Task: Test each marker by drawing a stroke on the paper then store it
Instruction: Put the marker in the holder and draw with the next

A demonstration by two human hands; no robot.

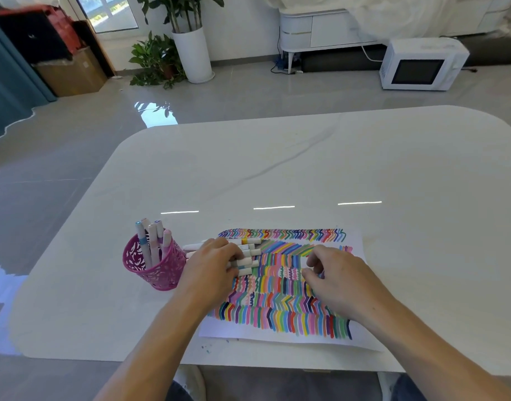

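Observation:
A white paper crowded with coloured strokes lies near the table's front edge. A pile of white markers rests on the paper's left part. My left hand lies over that pile, fingers bent onto the markers; whether it grips one is hidden. To the right, my right hand rests on the paper with thumb and fingers pinched together. A small bluish bit of a marker shows under them. A pink perforated pen cup left of the paper holds several markers upright.
The white marble table has a rounded far edge, and small ink specks mark it by the paper's front left corner. On the floor beyond stand potted plants, a white microwave and a cardboard box.

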